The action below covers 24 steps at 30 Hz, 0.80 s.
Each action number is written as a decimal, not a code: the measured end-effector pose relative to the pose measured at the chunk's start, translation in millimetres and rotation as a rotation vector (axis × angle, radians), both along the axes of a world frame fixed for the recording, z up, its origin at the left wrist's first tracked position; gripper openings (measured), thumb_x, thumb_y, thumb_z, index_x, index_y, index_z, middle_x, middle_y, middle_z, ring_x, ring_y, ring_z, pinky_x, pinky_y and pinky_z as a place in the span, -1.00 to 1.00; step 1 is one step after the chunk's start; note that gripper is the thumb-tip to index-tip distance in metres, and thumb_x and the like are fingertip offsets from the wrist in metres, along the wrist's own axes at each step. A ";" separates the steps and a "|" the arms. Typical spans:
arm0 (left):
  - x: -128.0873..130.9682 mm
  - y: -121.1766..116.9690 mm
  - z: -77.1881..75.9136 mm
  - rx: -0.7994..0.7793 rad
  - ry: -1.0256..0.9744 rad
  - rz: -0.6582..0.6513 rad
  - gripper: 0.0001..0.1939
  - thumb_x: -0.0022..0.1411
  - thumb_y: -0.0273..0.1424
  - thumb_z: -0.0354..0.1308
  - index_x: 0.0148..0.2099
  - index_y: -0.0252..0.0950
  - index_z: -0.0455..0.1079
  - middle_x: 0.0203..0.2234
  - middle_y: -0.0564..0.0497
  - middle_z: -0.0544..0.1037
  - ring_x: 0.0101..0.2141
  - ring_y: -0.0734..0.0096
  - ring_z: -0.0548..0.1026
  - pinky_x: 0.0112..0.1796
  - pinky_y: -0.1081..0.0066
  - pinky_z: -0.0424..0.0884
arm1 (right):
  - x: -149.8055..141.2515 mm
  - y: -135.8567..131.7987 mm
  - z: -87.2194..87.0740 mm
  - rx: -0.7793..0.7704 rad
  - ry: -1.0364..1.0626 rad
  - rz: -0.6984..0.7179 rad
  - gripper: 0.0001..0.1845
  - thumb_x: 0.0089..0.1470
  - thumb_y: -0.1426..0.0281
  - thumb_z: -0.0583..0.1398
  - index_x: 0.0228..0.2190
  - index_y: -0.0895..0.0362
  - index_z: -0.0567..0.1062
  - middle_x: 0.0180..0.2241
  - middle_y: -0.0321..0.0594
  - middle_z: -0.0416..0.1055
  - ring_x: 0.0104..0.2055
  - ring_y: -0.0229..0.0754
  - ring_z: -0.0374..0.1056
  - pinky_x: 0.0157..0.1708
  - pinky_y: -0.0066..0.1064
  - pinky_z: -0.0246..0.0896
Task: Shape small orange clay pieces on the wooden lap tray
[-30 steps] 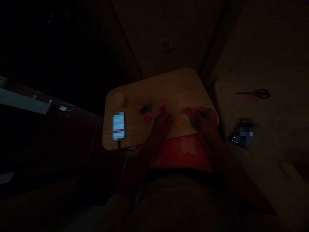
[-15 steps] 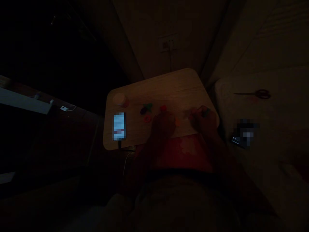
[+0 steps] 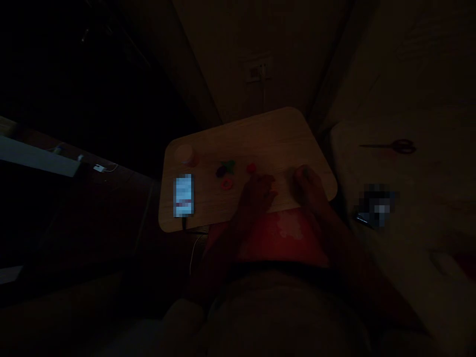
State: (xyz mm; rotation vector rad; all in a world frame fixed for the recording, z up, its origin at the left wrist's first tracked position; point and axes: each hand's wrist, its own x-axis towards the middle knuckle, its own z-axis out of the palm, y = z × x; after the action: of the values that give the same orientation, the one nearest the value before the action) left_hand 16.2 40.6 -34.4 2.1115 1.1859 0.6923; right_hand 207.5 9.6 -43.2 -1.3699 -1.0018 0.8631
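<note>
The picture is very dark. On the small wooden table [image 3: 267, 134], my left hand [image 3: 256, 192] has its fingers curled around a small orange piece [image 3: 273, 187]. My right hand [image 3: 311, 184] is closed near the table's right side, with a bit of a small green piece [image 3: 305, 171] showing at its fingers; most of that piece is hidden. Just beyond my left hand lies a small red lump [image 3: 252, 168]. Further left are a red ring [image 3: 226, 183], a dark purple lump [image 3: 221, 171] and a green shape [image 3: 229, 165]. Their material is hard to make out.
A lidded tub [image 3: 186, 154] and a lit phone [image 3: 183, 196] are at the table's left end. Scissors [image 3: 397, 146] and a blurred dark object [image 3: 377, 206] lie on the pale surface to the right. A wall socket [image 3: 258, 69] with a plugged cord is behind the table.
My left hand has shifted slightly right, its fingers now around the orange piece. My right hand has turned, and less of the green piece shows. The scene has become a little darker.
</note>
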 end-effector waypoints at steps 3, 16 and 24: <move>2.6 0.9 -3.0 -0.124 -0.188 0.006 -0.83 0.33 -0.45 0.24 -0.03 -0.24 0.52 -0.21 -0.03 0.61 -0.24 0.36 0.57 -0.17 0.37 0.52 | 0.7 0.0 1.5 -0.015 -0.013 0.013 -0.67 0.03 0.05 0.38 -0.44 0.02 0.51 -0.44 -0.27 0.48 -0.39 -0.14 0.34 -0.34 -0.28 0.27; 9.4 4.0 -9.0 -0.269 -0.514 0.196 -0.75 0.21 -0.23 0.38 -0.12 -0.26 0.58 -0.30 0.01 0.67 -0.40 0.48 0.47 -0.39 0.48 0.33 | -11.1 -0.3 1.6 -0.066 0.087 -0.030 -0.82 -0.09 0.24 0.40 -0.44 0.08 0.66 -0.40 -0.19 0.66 -0.37 -0.12 0.51 -0.33 -0.30 0.40; 8.5 5.7 -12.8 -0.235 -0.544 0.244 -0.72 0.20 -0.18 0.39 -0.12 -0.23 0.58 -0.31 0.00 0.67 -0.43 0.48 0.43 -0.41 0.46 0.32 | -11.6 2.0 1.0 -0.044 0.115 -0.036 -0.78 -0.07 0.22 0.42 -0.37 0.08 0.69 -0.36 -0.14 0.71 -0.30 -0.04 0.60 -0.22 -0.20 0.50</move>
State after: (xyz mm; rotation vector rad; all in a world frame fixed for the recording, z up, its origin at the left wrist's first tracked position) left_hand 24.7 46.3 -47.3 1.4657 1.1494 1.0938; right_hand 195.9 11.6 -42.2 -1.3558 -0.8722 0.9308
